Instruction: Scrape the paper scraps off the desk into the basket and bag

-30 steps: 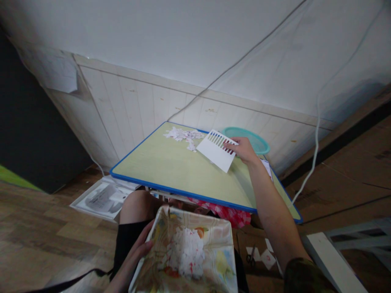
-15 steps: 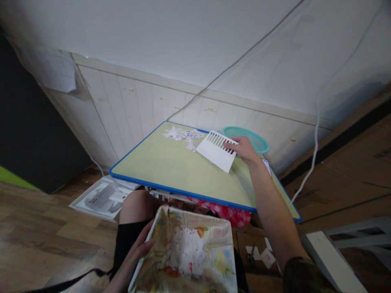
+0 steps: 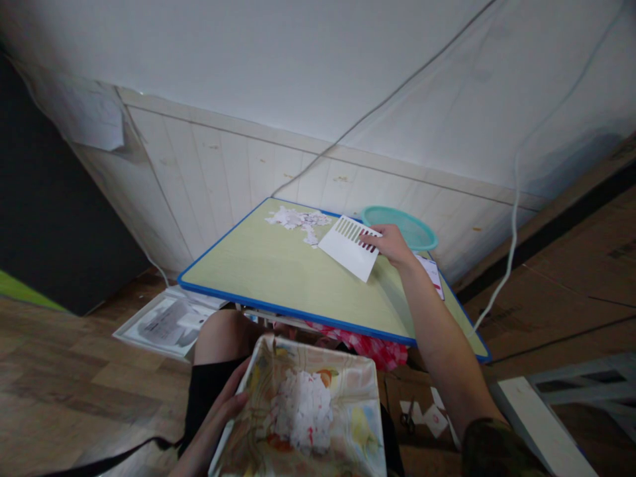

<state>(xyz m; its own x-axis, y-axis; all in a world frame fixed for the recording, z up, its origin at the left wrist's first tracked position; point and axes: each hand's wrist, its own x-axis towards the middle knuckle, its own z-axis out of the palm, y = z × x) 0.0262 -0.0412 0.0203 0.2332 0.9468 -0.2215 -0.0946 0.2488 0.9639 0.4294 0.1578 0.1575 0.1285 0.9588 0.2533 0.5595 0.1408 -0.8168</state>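
Observation:
My right hand grips a white card by its upper right part. A row of slots runs along the card's upper edge, dark red showing at some of them. The card is tilted over the yellow-green table, its left corner beside a heap of small white paper scraps. On my lap rests a fruit-patterned tray, with my left hand closed on its left side. Inside the tray lies a pile of white paper scraps, a few marked red.
A turquoise basin stands at the table's back right, near a printed card. Scissors and paper pieces lie below on the right. A white box is on the floor to the left. Cardboard borders the right.
My right hand has shifted slightly left with the white card, uncovering more of the printed card by the basin. My left hand and the tray stay where they were.

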